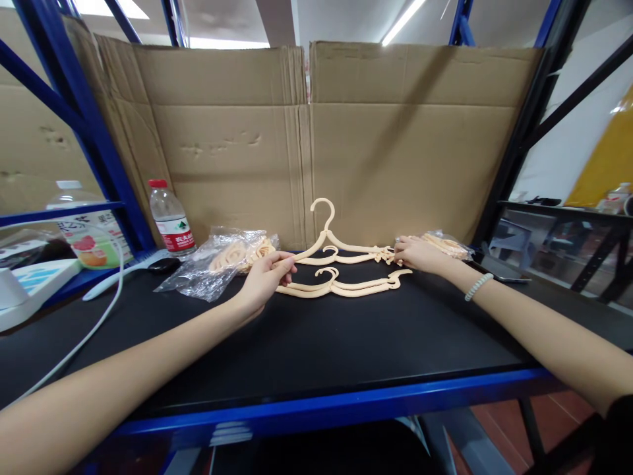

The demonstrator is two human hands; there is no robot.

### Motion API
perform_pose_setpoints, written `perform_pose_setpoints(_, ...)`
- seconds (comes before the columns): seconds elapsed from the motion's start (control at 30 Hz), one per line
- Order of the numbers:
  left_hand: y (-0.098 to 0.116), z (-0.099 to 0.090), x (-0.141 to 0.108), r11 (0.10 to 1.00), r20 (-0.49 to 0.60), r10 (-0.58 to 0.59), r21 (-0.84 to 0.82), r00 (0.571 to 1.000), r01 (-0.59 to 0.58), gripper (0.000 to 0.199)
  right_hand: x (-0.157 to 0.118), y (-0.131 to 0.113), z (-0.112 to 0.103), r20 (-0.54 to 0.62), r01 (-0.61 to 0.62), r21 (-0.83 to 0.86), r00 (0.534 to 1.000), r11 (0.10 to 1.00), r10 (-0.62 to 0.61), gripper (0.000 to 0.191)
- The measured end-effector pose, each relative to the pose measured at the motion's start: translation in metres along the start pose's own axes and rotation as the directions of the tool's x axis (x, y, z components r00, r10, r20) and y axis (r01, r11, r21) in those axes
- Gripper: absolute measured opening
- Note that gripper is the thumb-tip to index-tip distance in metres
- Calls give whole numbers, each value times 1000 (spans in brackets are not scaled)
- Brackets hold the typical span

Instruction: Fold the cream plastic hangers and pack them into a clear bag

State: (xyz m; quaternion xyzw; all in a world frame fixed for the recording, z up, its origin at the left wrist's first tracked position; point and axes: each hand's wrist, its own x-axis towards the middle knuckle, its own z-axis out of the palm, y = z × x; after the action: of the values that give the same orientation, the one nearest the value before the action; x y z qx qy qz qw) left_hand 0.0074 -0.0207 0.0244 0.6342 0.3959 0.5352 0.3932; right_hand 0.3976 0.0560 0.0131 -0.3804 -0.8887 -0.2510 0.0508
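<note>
A cream plastic clothes hanger [323, 210] stands tilted up over the black table, its hook on top. My left hand [270, 277] pinches its left end between thumb and fingers. My right hand [416, 254] is at the right end, fingers bent down and closed; what they grip is hidden. Small cream pieces [383, 254] show beside those fingertips. Behind the raised hanger's lower part lies another cream hanger [326, 260]. Nearer to me, a pair of cream hangers [331, 288] lies flat, one against the other, their left ends partly behind my left hand.
A clear plastic bag [212, 260] with cream parts lies left, a second bag [448, 245] right. A red-capped water bottle [171, 218], a black mouse [164, 265] and a white cable [106, 316] are at left. Cardboard [237, 152] walls the back; a phone-like dark object [499, 272] lies right.
</note>
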Motion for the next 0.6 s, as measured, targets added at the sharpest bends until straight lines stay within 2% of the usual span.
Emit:
perform_pose_setpoints(0.1,1,1,-1,1000,-8,-4,-12,1000,4,31,0,1,-2,-9,52,-42,999,998,-53,16)
perform_pose_setpoints(0.23,2,1,-1,999,-13,-11,-34,1000,10,32,-2,3,-5,-181,7,78,983,997,7,22)
perform_pose_setpoints(0.3,2,2,-1,999,-14,-11,-36,1000,10,31,-2,1,-8,-313,-74,190,940,979,132,22)
perform_pose_setpoints(0.37,2,2,-2,999,-15,-15,-36,1000,15,30,-2,-5,-14,-422,-181,367,842,913,337,19)
perform_pose_setpoints(0.4,2,2,-2,999,-17,-18,-36,1000,17,29,-2,-9,-17,-445,-216,473,778,854,443,18)
perform_pose_setpoints(0.47,3,3,-2,999,-20,-21,-31,1000,21,27,0,-19,-26,-412,-219,679,676,701,611,16)
perform_pose_setpoints(0.53,4,3,-3,999,-25,-26,-28,999,26,24,4,-30,-35,-301,-157,853,630,498,715,15)
perform_pose_setpoints(0.6,4,4,-3,999,-30,-39,-32,999,38,22,9,-41,-43,-144,-83,966,619,247,772,14)
